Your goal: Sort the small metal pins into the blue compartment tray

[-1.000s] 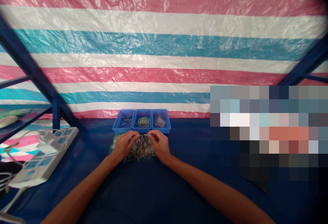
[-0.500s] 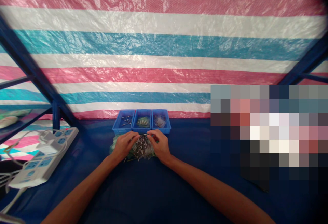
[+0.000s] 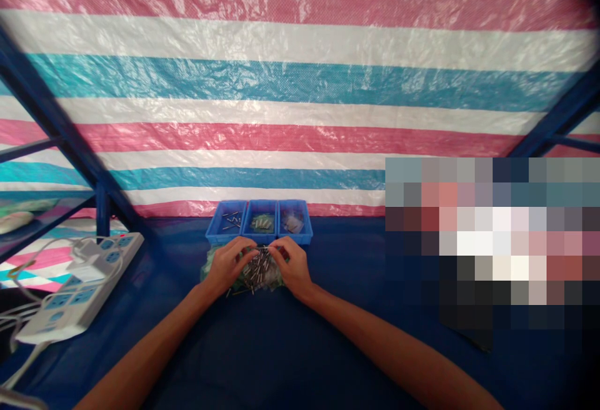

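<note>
A heap of small metal pins [image 3: 259, 270] lies on a clear plastic bag on the dark blue table [image 3: 290, 347]. My left hand [image 3: 228, 264] rests on the heap's left side with fingers curled and tips pinched at its top. My right hand [image 3: 292, 265] mirrors it on the right, fingertips pinched near the left hand's. Whatever small part they hold is too small to make out. Just behind the heap stand three blue bins: the left bin [image 3: 225, 223] with loose pins, the middle bin [image 3: 260, 222] with greenish parts, the right bin [image 3: 294, 222] with clear bags.
A white power strip [image 3: 77, 288] with cables lies at the left edge. Blue shelf frames rise at both sides. A striped pink, white and blue tarp hangs behind the bins. A blurred-out area covers the right side.
Both hands stay on the heap. The fingertips have shifted slightly closer together over its top; nothing else has moved.
</note>
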### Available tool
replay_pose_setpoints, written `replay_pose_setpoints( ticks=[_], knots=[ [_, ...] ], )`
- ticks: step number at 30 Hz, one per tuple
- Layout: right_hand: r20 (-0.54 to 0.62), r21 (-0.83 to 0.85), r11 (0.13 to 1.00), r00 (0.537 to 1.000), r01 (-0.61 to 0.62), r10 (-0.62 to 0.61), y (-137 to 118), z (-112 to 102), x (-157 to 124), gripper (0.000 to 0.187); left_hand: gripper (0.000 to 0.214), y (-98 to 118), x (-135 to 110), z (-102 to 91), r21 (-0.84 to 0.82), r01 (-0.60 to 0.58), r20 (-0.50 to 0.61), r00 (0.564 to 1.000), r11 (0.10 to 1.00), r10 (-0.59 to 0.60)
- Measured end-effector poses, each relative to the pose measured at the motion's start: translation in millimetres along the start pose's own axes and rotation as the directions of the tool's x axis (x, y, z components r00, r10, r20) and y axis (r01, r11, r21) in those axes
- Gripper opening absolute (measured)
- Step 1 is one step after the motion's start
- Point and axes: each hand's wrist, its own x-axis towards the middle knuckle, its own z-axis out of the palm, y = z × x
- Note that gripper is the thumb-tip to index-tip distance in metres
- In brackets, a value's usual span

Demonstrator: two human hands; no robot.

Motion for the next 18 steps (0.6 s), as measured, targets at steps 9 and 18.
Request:
replay_pose_setpoints(
  ticks=[9,18],
  knots=[
    [0.018,-0.021,0.999,0.999,0.028,-0.027,-0.3,-1.3,0.1,0.024,0.016,4.7,2.1,-2.4,-0.029,-0.074,0.008,0.997,0.997,0.074],
    [0.042,0.024,0.999,0.998,0.044,-0.045,1.1,-0.6,-1.0,0.02,0.018,-1.4,-0.4,-1.0,0.03,-0.033,0.03,0.999,0.999,0.032]
  ],
)
